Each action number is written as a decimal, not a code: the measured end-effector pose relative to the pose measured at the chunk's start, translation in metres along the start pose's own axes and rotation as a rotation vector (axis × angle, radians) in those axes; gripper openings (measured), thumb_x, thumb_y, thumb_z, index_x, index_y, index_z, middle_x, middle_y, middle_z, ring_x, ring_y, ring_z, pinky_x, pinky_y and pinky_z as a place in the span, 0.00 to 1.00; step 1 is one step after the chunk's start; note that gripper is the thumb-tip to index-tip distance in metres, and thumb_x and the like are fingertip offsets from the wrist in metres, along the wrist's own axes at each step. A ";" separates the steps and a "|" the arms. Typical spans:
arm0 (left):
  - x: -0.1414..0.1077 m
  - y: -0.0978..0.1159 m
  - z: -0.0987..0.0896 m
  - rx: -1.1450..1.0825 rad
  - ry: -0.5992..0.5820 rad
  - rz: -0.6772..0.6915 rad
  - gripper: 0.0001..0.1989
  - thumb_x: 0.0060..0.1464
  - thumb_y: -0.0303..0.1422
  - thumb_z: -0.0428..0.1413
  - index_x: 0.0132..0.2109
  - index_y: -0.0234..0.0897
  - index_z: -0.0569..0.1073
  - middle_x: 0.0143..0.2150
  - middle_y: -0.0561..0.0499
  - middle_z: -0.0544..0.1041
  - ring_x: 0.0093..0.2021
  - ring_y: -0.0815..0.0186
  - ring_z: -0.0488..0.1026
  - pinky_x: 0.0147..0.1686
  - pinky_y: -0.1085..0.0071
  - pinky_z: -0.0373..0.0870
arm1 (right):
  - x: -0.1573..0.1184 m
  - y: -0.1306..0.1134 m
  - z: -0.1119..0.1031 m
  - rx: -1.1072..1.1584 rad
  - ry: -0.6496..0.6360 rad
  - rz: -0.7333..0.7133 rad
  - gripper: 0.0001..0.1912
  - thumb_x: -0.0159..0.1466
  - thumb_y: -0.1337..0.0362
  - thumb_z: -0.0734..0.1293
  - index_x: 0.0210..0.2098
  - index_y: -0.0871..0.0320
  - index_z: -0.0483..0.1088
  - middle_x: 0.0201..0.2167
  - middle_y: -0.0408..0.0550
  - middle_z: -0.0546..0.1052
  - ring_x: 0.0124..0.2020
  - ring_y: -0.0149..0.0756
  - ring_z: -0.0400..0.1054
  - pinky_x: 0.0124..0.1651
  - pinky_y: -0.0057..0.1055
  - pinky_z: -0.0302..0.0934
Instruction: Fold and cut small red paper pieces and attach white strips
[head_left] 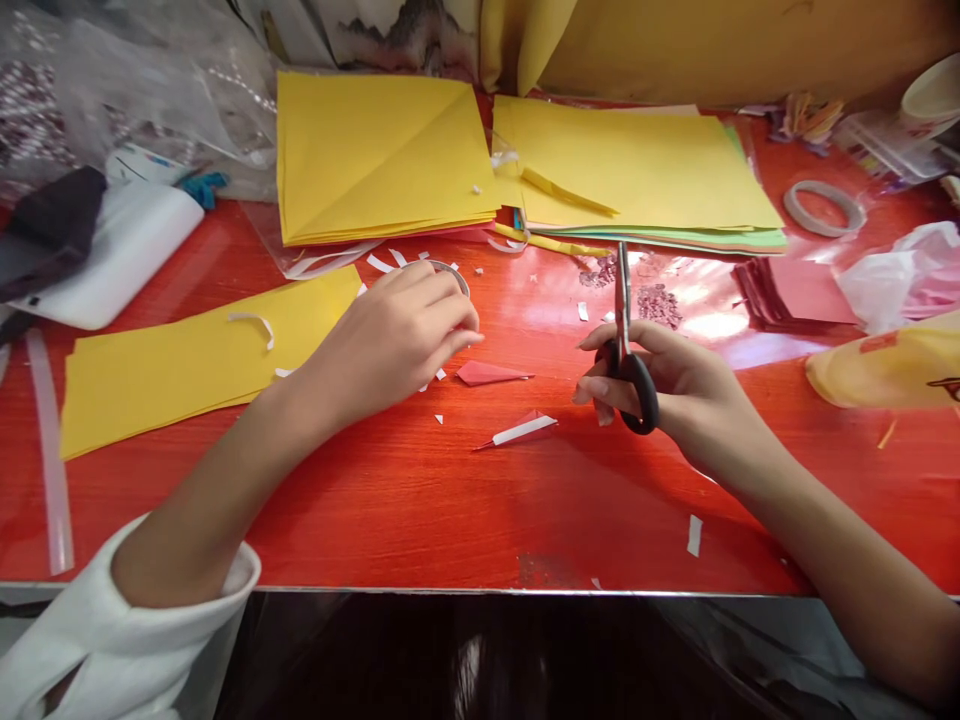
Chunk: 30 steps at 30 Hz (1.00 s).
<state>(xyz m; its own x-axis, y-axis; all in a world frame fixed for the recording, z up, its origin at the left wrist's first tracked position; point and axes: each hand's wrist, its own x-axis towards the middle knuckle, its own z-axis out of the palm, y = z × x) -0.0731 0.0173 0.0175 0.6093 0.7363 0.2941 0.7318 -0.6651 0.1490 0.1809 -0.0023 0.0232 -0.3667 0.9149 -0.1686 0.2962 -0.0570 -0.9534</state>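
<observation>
My right hand has its fingers in the black handles of a pair of scissors, whose blades are together and point away from me. Over a roll of tape my left hand is curled, palm down, and covers most of it; only the far rim shows. Between my hands lie two small folded red paper pieces. The upper red piece is plain, and the lower one has a white strip on it. Small white scraps are scattered around my left hand.
Stacks of yellow paper lie along the back, and cut yellow sheets on the left. To the right are another tape roll, red paper squares and a yellowish cup. A white strip lies near the front edge.
</observation>
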 end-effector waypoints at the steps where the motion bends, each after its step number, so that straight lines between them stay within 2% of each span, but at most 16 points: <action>1: 0.000 0.002 0.002 -0.010 -0.024 0.012 0.09 0.59 0.35 0.48 0.40 0.36 0.71 0.39 0.46 0.71 0.42 0.60 0.65 0.43 0.63 0.61 | 0.000 -0.001 0.000 -0.001 -0.001 0.004 0.13 0.56 0.66 0.69 0.40 0.54 0.66 0.22 0.38 0.69 0.23 0.24 0.63 0.25 0.22 0.59; 4: 0.000 0.009 0.009 -0.029 -0.120 0.044 0.10 0.56 0.36 0.52 0.41 0.34 0.70 0.42 0.44 0.70 0.44 0.58 0.63 0.43 0.62 0.61 | -0.001 -0.004 0.001 0.006 -0.010 0.023 0.12 0.55 0.66 0.69 0.39 0.54 0.66 0.22 0.39 0.70 0.22 0.25 0.64 0.25 0.23 0.59; 7: 0.000 0.015 0.011 -0.112 -0.177 0.008 0.07 0.56 0.34 0.52 0.37 0.33 0.69 0.40 0.45 0.70 0.42 0.60 0.63 0.42 0.64 0.61 | -0.002 -0.004 0.000 0.026 -0.024 0.006 0.12 0.56 0.64 0.69 0.39 0.55 0.67 0.22 0.39 0.69 0.23 0.27 0.64 0.26 0.25 0.60; 10: 0.002 0.021 0.005 -0.320 -0.198 -0.162 0.05 0.56 0.31 0.52 0.36 0.34 0.68 0.34 0.50 0.71 0.36 0.66 0.66 0.35 0.70 0.62 | -0.002 -0.002 -0.002 0.028 -0.055 -0.036 0.13 0.56 0.61 0.68 0.40 0.54 0.68 0.23 0.40 0.68 0.23 0.27 0.63 0.27 0.26 0.59; 13: 0.005 0.025 -0.005 -0.546 -0.157 -0.391 0.05 0.56 0.32 0.52 0.39 0.36 0.70 0.34 0.53 0.73 0.31 0.71 0.67 0.31 0.74 0.62 | -0.003 -0.001 -0.004 0.008 -0.125 -0.068 0.16 0.56 0.58 0.68 0.43 0.54 0.68 0.26 0.42 0.69 0.27 0.29 0.62 0.32 0.28 0.58; 16: 0.008 0.027 -0.012 -0.676 -0.099 -0.494 0.07 0.56 0.33 0.51 0.38 0.37 0.73 0.34 0.54 0.75 0.29 0.72 0.68 0.30 0.75 0.62 | -0.003 -0.005 -0.005 -0.058 -0.157 -0.005 0.19 0.54 0.57 0.69 0.44 0.56 0.70 0.26 0.41 0.67 0.28 0.29 0.60 0.34 0.28 0.56; 22: 0.009 0.025 -0.013 -0.728 0.005 -0.477 0.09 0.57 0.33 0.51 0.36 0.36 0.75 0.34 0.53 0.75 0.32 0.71 0.69 0.33 0.74 0.64 | -0.002 -0.016 -0.004 -0.127 -0.256 0.255 0.18 0.48 0.61 0.72 0.38 0.61 0.74 0.21 0.38 0.61 0.23 0.25 0.52 0.25 0.25 0.48; 26: 0.008 0.025 -0.013 -0.704 0.061 -0.430 0.10 0.58 0.32 0.50 0.35 0.36 0.75 0.34 0.52 0.74 0.35 0.70 0.70 0.38 0.73 0.64 | -0.002 -0.017 -0.006 -0.091 -0.359 0.320 0.15 0.47 0.62 0.73 0.33 0.61 0.75 0.18 0.37 0.59 0.20 0.23 0.49 0.22 0.23 0.45; 30: 0.008 0.025 -0.015 -0.691 0.085 -0.405 0.10 0.58 0.31 0.49 0.33 0.35 0.75 0.35 0.52 0.74 0.37 0.69 0.70 0.40 0.72 0.64 | -0.002 -0.013 -0.008 -0.070 -0.360 0.333 0.15 0.45 0.63 0.73 0.33 0.60 0.75 0.16 0.36 0.59 0.19 0.23 0.49 0.21 0.22 0.47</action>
<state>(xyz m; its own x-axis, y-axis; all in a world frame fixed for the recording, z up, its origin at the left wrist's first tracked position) -0.0548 0.0048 0.0371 0.2920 0.9432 0.1588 0.5194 -0.2957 0.8017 0.1849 -0.0004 0.0384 -0.5198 0.6546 -0.5489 0.5034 -0.2844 -0.8159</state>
